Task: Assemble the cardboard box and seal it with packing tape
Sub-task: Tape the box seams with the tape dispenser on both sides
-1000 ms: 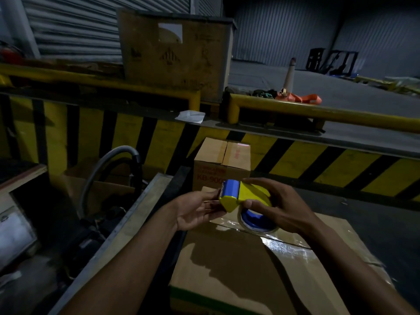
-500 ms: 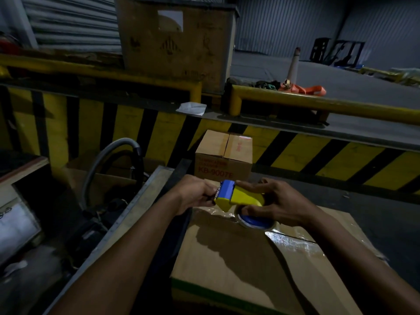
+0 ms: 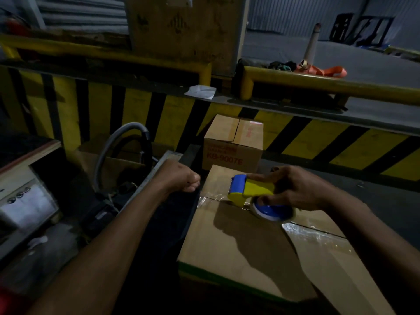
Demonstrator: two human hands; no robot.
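A: Box (image 3: pixel 238 242) — where is it?
B: Low in the head view, flaps closed, right in front of the person. A smaller box (image 3: pixel 234 142) stands just behind it, by the striped wall (image 3: pixel 172 119).
A: And the hands?
B: Right hand (image 3: pixel 300 189) is wrapped round the dispenser (image 3: pixel 250 189), forefinger along its top, the blue-and-yellow nose down on the seam near the far left edge. Clear tape (image 3: pixel 313 233) shines along the seam.
A: Left hand?
B: Left hand (image 3: pixel 181 180) is curled in a fist at the left edge, beside the tape's end — whether it pinches the tape, I cannot tell. A grey hose (image 3: pixel 127 127) arcs to its left.
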